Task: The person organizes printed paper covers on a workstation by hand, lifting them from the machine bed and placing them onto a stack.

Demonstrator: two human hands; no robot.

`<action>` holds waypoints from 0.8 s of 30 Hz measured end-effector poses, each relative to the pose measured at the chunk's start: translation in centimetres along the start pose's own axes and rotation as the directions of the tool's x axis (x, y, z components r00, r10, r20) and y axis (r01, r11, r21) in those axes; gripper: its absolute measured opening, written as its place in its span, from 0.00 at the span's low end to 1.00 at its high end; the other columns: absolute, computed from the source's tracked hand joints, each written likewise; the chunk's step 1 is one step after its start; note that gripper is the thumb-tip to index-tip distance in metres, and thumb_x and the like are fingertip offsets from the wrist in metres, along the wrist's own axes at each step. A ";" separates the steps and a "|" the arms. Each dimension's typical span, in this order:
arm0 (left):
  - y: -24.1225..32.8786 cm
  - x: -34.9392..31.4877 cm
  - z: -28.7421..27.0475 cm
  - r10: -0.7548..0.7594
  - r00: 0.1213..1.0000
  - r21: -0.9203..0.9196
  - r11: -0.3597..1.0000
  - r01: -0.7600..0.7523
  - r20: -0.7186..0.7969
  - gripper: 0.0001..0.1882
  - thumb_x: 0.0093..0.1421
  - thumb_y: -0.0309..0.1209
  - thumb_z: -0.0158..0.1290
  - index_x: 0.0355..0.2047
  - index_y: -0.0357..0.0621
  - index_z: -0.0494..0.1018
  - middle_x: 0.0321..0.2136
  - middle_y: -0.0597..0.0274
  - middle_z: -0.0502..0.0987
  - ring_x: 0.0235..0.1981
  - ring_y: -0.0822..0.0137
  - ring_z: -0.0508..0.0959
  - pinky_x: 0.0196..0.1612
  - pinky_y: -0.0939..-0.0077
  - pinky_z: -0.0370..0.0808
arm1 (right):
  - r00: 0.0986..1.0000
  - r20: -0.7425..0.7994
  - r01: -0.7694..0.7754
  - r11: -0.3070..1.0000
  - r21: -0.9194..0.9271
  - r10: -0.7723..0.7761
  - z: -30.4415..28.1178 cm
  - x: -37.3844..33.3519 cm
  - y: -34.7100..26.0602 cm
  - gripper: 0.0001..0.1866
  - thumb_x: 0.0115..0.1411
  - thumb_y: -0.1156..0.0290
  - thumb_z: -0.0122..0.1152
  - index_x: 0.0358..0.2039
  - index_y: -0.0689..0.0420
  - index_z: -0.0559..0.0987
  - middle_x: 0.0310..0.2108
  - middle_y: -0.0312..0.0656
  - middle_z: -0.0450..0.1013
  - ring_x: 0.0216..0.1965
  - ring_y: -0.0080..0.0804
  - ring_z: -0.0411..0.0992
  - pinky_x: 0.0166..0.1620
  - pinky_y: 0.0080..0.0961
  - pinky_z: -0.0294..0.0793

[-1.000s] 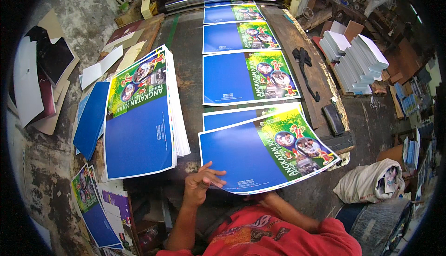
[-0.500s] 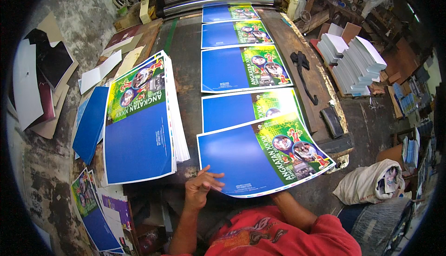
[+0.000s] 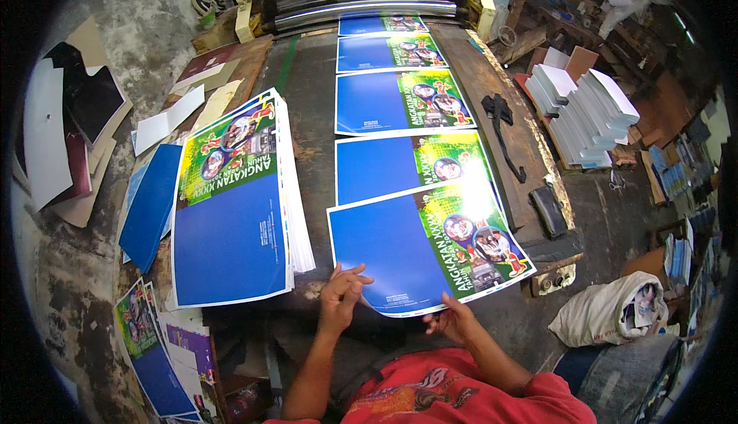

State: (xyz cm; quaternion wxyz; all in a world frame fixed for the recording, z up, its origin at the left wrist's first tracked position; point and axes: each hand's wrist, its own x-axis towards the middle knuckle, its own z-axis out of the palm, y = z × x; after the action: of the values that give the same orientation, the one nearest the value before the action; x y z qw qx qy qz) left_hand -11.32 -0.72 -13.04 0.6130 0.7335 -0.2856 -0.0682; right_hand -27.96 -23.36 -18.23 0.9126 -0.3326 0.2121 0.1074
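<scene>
A glossy printed sheet, blue on the left and green with round photos on the right, lies at the near end of a row on the long machine table. My right hand pinches its near edge, thumb on top and fingers beneath. At the near left corner, my left hand has bent fingers closed on the sheet's margin; the corner itself is partly hidden. Just beyond, the far edge of this sheet overlaps a matching printed sheet. Further sheets run away toward the rollers.
A thick stack of matching sheets stands at the left, beside blue sheets. To the right lie a black strap and a dark pouch. Paper stacks and a white sack stand beyond the table's right edge.
The row of sheets has shifted slightly away toward the rollers. The near sheet's raised right side has come down and moved left. My right hand has come into view from underneath, gripping the near edge.
</scene>
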 end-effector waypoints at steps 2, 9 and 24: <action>2.3 -0.6 -0.3 0.119 0.993 0.092 0.989 -0.120 0.011 0.20 0.64 0.47 0.50 0.31 0.43 0.79 0.37 0.59 0.82 0.51 0.57 0.76 0.65 0.49 0.54 | 0.989 -0.140 -0.032 0.998 0.045 0.038 -0.4 0.2 0.3 0.20 0.66 0.53 0.51 0.42 0.59 0.72 0.23 0.43 0.75 0.23 0.30 0.73 0.34 0.36 0.79; 10.2 -3.8 -6.0 0.424 0.899 0.710 0.665 -0.230 -0.107 0.22 0.56 0.49 0.59 0.39 0.44 0.77 0.43 0.57 0.80 0.52 0.49 0.74 0.57 0.48 0.65 | 0.975 -0.163 -0.149 0.988 0.028 0.152 -1.1 -2.0 3.8 0.24 0.66 0.50 0.50 0.47 0.61 0.70 0.29 0.49 0.76 0.24 0.31 0.73 0.32 0.35 0.80; 7.2 -1.1 -9.8 0.331 0.912 0.845 0.534 0.031 -0.242 0.17 0.53 0.37 0.63 0.40 0.42 0.79 0.41 0.56 0.81 0.47 0.53 0.79 0.52 0.59 0.67 | 0.981 -0.185 -0.055 0.998 0.000 0.054 1.1 -1.1 3.1 0.26 0.68 0.47 0.43 0.47 0.60 0.71 0.31 0.51 0.78 0.24 0.30 0.74 0.37 0.34 0.79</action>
State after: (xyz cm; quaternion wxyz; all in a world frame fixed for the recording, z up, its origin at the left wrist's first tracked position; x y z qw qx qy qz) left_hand -10.18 7.65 -4.24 0.2364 0.9059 -0.2241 0.2708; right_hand -29.62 -20.38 -18.71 0.8847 -0.3376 0.3048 0.1014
